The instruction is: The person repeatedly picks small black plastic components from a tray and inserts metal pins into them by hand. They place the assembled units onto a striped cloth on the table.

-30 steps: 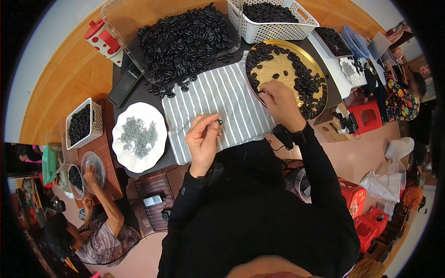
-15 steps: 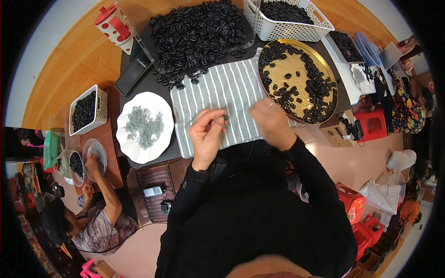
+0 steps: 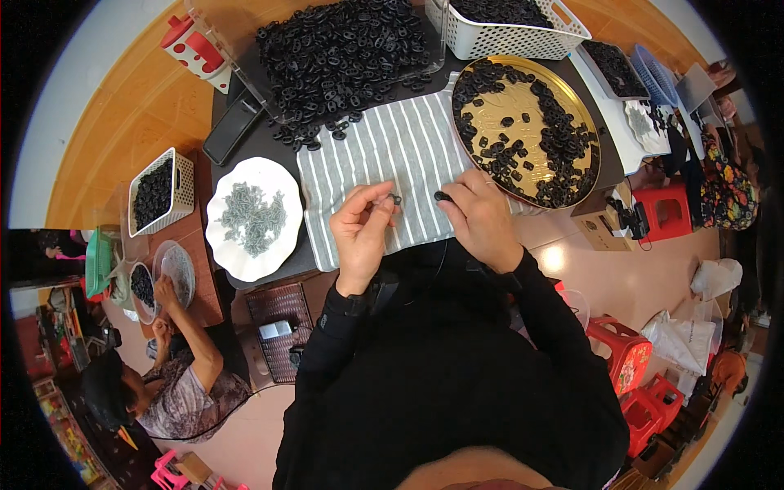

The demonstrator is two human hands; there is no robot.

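Note:
My left hand is above the grey-and-white striped cloth, thumb and fingertips pinching a small dark piece. Just to its right, my right hand grips a small black plastic piece. A gap separates the two pieces. Beyond my right hand lies a round golden tray with many black pieces. To the left of the cloth is a white scalloped plate bearing a pile of small grey spring-like parts.
A clear bin at the back holds a heap of black two-holed pieces. Beside it stands a white perforated basket. A phone and a red-and-white dotted cup are back left. Another person works at the left.
My right hand has come back from the tray's near edge toward my left hand and now shows a black piece at its fingertips. The left hand keeps its pinch. The whole view has shifted slightly.

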